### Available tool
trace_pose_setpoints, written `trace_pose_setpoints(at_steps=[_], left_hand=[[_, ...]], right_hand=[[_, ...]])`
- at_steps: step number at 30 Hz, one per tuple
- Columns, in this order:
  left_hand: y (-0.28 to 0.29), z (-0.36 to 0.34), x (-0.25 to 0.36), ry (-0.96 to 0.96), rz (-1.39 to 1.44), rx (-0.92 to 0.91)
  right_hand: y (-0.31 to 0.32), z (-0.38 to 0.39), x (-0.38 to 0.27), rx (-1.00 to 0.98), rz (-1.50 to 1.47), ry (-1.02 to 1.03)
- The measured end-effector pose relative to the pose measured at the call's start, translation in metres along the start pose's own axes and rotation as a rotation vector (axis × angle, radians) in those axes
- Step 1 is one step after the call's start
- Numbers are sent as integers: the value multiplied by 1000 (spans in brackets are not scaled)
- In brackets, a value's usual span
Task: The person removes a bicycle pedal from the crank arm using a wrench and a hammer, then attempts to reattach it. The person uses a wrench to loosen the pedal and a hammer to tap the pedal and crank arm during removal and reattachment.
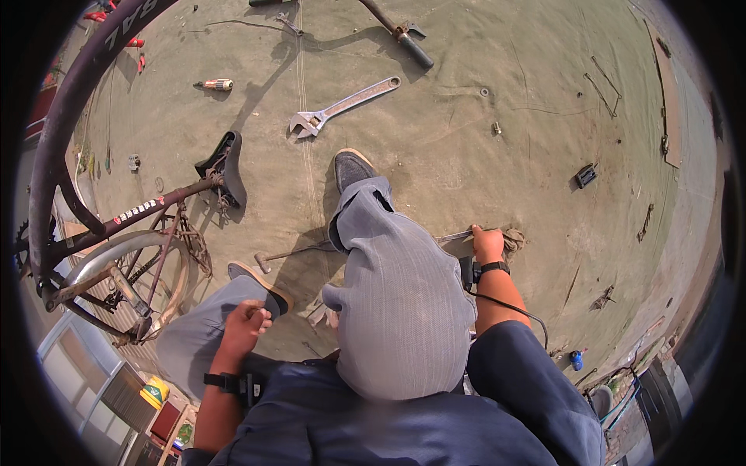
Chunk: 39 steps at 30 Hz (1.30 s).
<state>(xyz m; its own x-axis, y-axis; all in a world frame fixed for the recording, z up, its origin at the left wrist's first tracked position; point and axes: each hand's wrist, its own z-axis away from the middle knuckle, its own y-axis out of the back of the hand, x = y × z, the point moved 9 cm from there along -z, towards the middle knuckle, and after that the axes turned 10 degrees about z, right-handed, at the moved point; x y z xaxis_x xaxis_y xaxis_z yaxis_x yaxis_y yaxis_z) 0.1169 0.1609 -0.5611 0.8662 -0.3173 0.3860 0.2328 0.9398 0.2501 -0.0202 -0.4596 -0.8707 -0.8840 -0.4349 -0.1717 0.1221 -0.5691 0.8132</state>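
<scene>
My right hand is closed at the ground beyond my right knee, gripping a thin metal bar whose other end goes behind my leg. A crumpled brown rag lies against that hand. My left hand is raised over my left shin with its fingers curled together; whatever is in them, if anything, cannot be made out. Ahead of my shoe lies a large adjustable wrench. A hammer rests near my left shoe, its handle running toward my legs.
A maroon bicycle frame with saddle and wheel stands at the left. On the green ground sheet lie a screwdriver, a black block-shaped part, a bent wire and a blue cap-like item. A handlebar-like tube is far ahead.
</scene>
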Motion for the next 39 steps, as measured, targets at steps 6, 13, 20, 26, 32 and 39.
trace_pose_setpoints(at_steps=[6, 13, 20, 26, 32, 39], left_hand=[[-10, 3, 11, -66, -68, -34], [-15, 0, 11, 18, -104, -6], [-21, 6, 16, -75, -32, -8], [-13, 15, 12, -136, 131, -32], [6, 28, 8, -287, 136, -55], [43, 73, 26, -518, 397, -14]], right_hand=[[7, -1, 4, 40, 95, -120], [16, 23, -12, -197, -414, -290], [126, 26, -91, -3, -365, 77], [282, 62, -203, 127, -756, 370], [425, 206, -366, 113, -672, 872], [386, 410, -516, -304, -273, 1517]])
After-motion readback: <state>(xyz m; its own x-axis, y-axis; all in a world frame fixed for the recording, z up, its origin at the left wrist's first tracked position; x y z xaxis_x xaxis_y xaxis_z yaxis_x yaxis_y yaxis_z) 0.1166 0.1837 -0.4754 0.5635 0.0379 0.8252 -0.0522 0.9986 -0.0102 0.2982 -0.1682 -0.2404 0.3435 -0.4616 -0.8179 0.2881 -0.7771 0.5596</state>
